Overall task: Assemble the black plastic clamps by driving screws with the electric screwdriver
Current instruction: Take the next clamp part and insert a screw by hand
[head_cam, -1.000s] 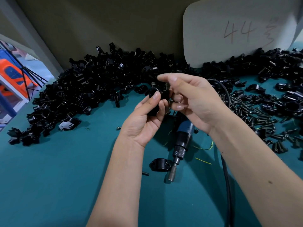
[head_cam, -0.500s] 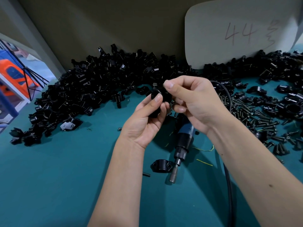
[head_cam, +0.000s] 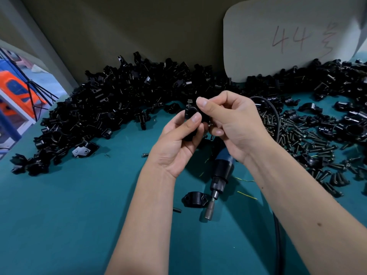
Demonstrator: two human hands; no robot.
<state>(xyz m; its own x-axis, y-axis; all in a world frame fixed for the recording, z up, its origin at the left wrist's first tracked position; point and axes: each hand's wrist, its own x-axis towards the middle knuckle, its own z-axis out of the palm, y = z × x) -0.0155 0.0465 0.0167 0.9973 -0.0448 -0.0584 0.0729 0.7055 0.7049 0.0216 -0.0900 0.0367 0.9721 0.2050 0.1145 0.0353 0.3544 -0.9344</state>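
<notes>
Black plastic clamp (head_cam: 191, 114) held up above the counter (head_cam: 79, 215), between both hands, in front of the large pile of clamp parts (head_cam: 123, 100). A screw (head_cam: 189, 102) stands upright out of its top.

Left hand (head_cam: 176, 143): fingers curled round the clamp from below, thumb (head_cam: 193, 121) pressed on its front face. Right hand (head_cam: 232, 124): fingers curled, thumb and forefinger pinching at the clamp's upper right side; further small metal pieces show inside the curled fingers, cannot tell what exactly.

Electric screwdriver (head_cam: 220, 173) lies flat on the counter under the right wrist, blue-and-black body, bit end (head_cam: 209, 213) pointing toward the viewer. Its black cable (head_cam: 278, 231) runs along the right forearm. One loose clamp half (head_cam: 195, 199) lies just beside the bit, on its left. A single stray screw (head_cam: 145, 155) lies left of the left wrist.

No containers: parts lie loose. Heap of screws (head_cam: 309, 139) on the right, mixed with clamp pieces. Counter surface teal. Olive back wall (head_cam: 139, 26); a pale card (head_cam: 288, 40) leans on it, marked "44" by hand. An opening at far left shows orange and blue objects (head_cam: 14, 90) outside, blurred.
</notes>
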